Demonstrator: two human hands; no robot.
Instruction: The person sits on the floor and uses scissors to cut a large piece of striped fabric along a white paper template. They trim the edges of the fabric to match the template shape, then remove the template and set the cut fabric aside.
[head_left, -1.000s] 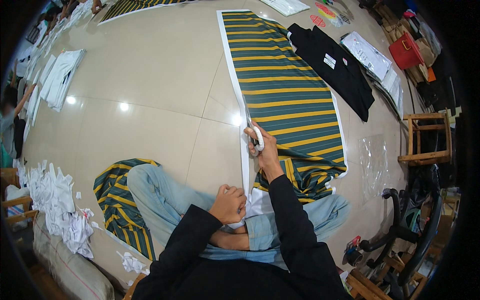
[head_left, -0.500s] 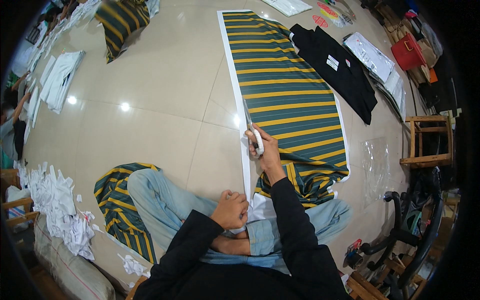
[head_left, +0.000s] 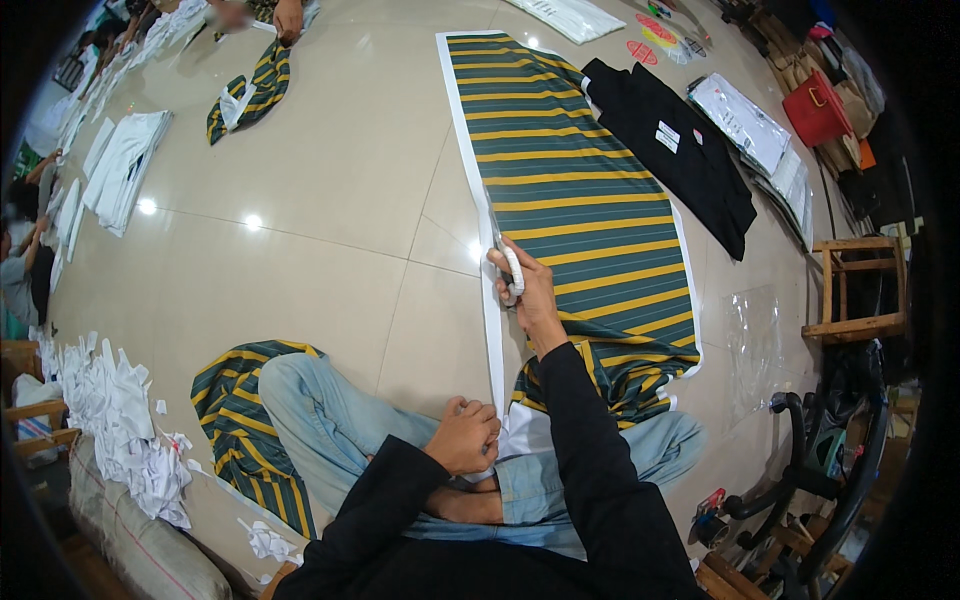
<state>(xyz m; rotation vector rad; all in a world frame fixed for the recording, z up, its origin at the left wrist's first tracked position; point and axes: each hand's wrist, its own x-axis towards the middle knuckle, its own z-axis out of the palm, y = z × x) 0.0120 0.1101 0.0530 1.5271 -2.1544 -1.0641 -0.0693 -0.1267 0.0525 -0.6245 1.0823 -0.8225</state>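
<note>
A long piece of green and yellow striped fabric (head_left: 585, 215) with a white border lies on the floor in front of my crossed legs. My right hand (head_left: 534, 305) grips scissors (head_left: 515, 276) with white-wrapped handles, their blades along the fabric's left border. Beside them, a narrow white strip (head_left: 493, 350) runs down toward my lap. My left hand (head_left: 466, 437) is closed on the lower end of this strip, its fingertips partly hidden. Bunched striped fabric (head_left: 575, 375) lies under and beside my right forearm.
Another striped piece (head_left: 245, 400) lies by my left knee, near white scraps (head_left: 115, 420). At far left, another person's hand (head_left: 288, 20) holds striped fabric (head_left: 268, 85). Black garments (head_left: 680, 150), plastic-wrapped packs (head_left: 740, 115), a wooden stool (head_left: 855, 285) and a red bin (head_left: 815, 105) are at right.
My right hand and the scissors have moved slightly forward along the white border. My left hand stays put. At far left, the other person's striped piece has swung and folded, and their hand now shows.
</note>
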